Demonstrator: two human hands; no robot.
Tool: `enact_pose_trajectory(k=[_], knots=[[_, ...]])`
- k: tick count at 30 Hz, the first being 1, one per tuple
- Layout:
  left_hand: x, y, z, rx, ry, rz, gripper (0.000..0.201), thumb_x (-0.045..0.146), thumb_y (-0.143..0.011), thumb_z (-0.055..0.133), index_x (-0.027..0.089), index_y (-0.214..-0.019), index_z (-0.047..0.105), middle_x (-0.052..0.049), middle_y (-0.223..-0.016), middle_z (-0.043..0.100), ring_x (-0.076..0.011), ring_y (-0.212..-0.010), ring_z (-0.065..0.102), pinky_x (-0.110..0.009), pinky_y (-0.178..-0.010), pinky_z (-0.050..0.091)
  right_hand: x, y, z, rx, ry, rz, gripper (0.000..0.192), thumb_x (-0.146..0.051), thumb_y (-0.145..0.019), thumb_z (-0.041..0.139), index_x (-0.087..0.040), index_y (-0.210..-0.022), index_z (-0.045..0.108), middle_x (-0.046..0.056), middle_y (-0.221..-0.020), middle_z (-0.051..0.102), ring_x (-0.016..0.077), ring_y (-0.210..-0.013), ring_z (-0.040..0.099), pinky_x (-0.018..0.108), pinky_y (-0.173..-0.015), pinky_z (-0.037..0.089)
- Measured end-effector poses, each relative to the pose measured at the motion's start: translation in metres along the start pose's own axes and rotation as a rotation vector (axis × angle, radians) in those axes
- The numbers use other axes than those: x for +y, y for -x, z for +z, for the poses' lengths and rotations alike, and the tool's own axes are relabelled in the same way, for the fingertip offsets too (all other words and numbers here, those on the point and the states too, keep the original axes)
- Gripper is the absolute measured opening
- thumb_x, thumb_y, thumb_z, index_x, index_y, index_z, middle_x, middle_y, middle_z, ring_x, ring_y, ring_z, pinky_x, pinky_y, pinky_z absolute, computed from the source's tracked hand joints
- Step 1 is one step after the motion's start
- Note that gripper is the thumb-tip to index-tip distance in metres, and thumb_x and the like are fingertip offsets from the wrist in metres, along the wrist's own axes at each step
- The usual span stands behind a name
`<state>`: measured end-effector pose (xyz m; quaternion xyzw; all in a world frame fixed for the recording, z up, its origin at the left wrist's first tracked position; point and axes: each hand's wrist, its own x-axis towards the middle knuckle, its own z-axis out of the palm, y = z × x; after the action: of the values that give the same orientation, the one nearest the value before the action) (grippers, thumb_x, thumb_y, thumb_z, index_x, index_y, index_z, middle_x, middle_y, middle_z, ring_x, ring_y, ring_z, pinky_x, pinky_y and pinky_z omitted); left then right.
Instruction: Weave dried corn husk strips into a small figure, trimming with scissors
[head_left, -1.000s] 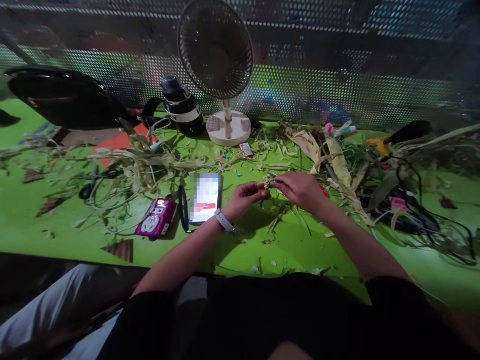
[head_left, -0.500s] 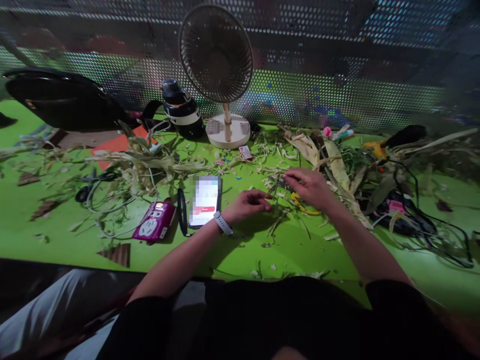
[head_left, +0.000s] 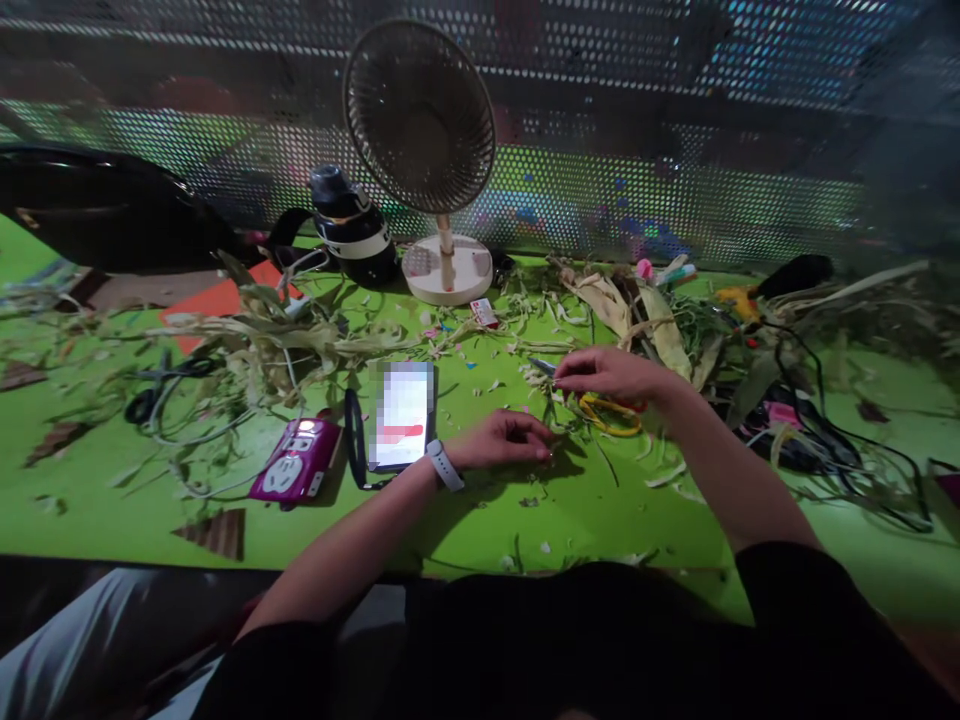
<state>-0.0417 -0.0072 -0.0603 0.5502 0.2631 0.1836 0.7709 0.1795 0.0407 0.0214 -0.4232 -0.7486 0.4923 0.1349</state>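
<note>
Low over the green table, my left hand (head_left: 502,440) has curled fingers, thumb and fingertips close together. Anything pinched there is too small to make out. My right hand (head_left: 619,375) reaches across a pair of scissors (head_left: 613,418) with yellow handles. Its fingers close over the middle of the scissors, and the metal blades show past the fingertips. Thin dry strands (head_left: 559,412) lie on the table between the hands. A phone (head_left: 405,415) with a lit screen lies left of my left hand, beside a black strap-like loop (head_left: 355,440).
A purple power socket block (head_left: 296,462), a cable and black scissors (head_left: 154,390) lie left. Behind stand a fan (head_left: 446,275) and a black bottle (head_left: 351,230). Dry husks (head_left: 600,295) are heaped at back right, near a yellow-and-black tool (head_left: 780,283) and black cords.
The thin strands that were between my fingers now lie on the table. My left hand has drawn nearer to me, and my right hand has lowered onto the scissors. The view shifts slightly.
</note>
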Motion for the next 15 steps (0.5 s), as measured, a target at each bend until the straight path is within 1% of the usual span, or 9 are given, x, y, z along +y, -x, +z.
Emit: enact_pose_trajectory(k=[1,2,5,6,7,8,12,15], knots=[[0.000,0.000,0.000,-0.010,-0.002,-0.001,0.037,0.031,-0.069,0.077,0.010,-0.098,0.068,-0.008,-0.082,0.074,-0.0121,-0.074,0.068,-0.025,-0.074,0.052,0.001,-0.006,-0.006,0.020,-0.027,0.002,0.024,-0.039,-0.079,0.064,-0.016,-0.083,0.068,0.002,-0.076,0.067,0.0119,-0.067,0.061,0.026,-0.066,0.049],[0.000,0.000,0.001,-0.022,-0.009,-0.003,0.037,0.032,-0.070,0.076,0.010,-0.099,0.068,-0.009,-0.082,0.074,-0.0122,-0.074,0.068,-0.025,-0.074,0.053,0.003,-0.012,-0.012,0.108,-0.070,0.003,0.024,-0.040,-0.078,0.066,-0.016,-0.083,0.067,0.002,-0.074,0.067,0.0111,-0.064,0.060,0.026,-0.064,0.050],[0.001,0.001,0.004,-0.063,-0.040,-0.008,0.035,0.031,-0.073,0.074,0.009,-0.100,0.068,-0.009,-0.080,0.073,-0.0114,-0.073,0.068,-0.025,-0.075,0.053,0.010,-0.028,-0.026,0.583,-0.216,-0.006,0.031,-0.045,-0.073,0.069,-0.017,-0.085,0.063,0.000,-0.069,0.064,0.0095,-0.056,0.057,0.025,-0.059,0.049],[0.001,0.001,0.004,-0.071,-0.048,-0.007,0.034,0.031,-0.074,0.073,0.009,-0.100,0.069,-0.009,-0.080,0.073,-0.0111,-0.072,0.068,-0.025,-0.075,0.053,0.013,-0.030,-0.027,0.681,-0.234,-0.005,0.032,-0.047,-0.072,0.070,-0.017,-0.084,0.062,0.000,-0.067,0.064,0.0094,-0.054,0.056,0.025,-0.057,0.049],[0.001,0.001,0.005,-0.075,-0.056,-0.006,0.034,0.031,-0.074,0.072,0.009,-0.100,0.069,-0.009,-0.080,0.073,-0.0109,-0.072,0.068,-0.025,-0.075,0.053,0.016,-0.030,-0.028,0.716,-0.236,0.007,0.034,-0.048,-0.070,0.071,-0.018,-0.082,0.062,0.000,-0.066,0.063,0.0092,-0.053,0.055,0.024,-0.056,0.049],[0.001,0.001,0.006,-0.074,-0.063,-0.004,0.033,0.031,-0.075,0.072,0.010,-0.099,0.069,-0.009,-0.080,0.073,-0.0110,-0.072,0.068,-0.025,-0.075,0.053,0.020,-0.028,-0.026,0.705,-0.224,0.028,0.034,-0.049,-0.070,0.071,-0.017,-0.081,0.062,0.000,-0.066,0.063,0.0090,-0.052,0.054,0.024,-0.055,0.048],[-0.001,0.001,0.007,-0.053,-0.067,0.011,0.033,0.034,-0.075,0.072,0.011,-0.099,0.069,-0.009,-0.081,0.073,-0.0126,-0.073,0.068,-0.027,-0.074,0.054,0.036,0.000,-0.010,0.528,-0.116,0.137,0.033,-0.048,-0.073,0.067,-0.017,-0.084,0.065,0.003,-0.070,0.067,0.0105,-0.054,0.056,0.024,-0.053,0.047],[0.001,0.001,0.008,-0.042,-0.068,0.021,0.033,0.035,-0.075,0.072,0.011,-0.098,0.070,-0.010,-0.081,0.073,-0.0134,-0.073,0.068,-0.027,-0.073,0.054,0.045,0.027,-0.003,0.493,0.103,0.187,0.032,-0.045,-0.079,0.059,-0.016,-0.087,0.067,0.004,-0.071,0.068,0.0144,-0.058,0.058,0.027,-0.055,0.046]])
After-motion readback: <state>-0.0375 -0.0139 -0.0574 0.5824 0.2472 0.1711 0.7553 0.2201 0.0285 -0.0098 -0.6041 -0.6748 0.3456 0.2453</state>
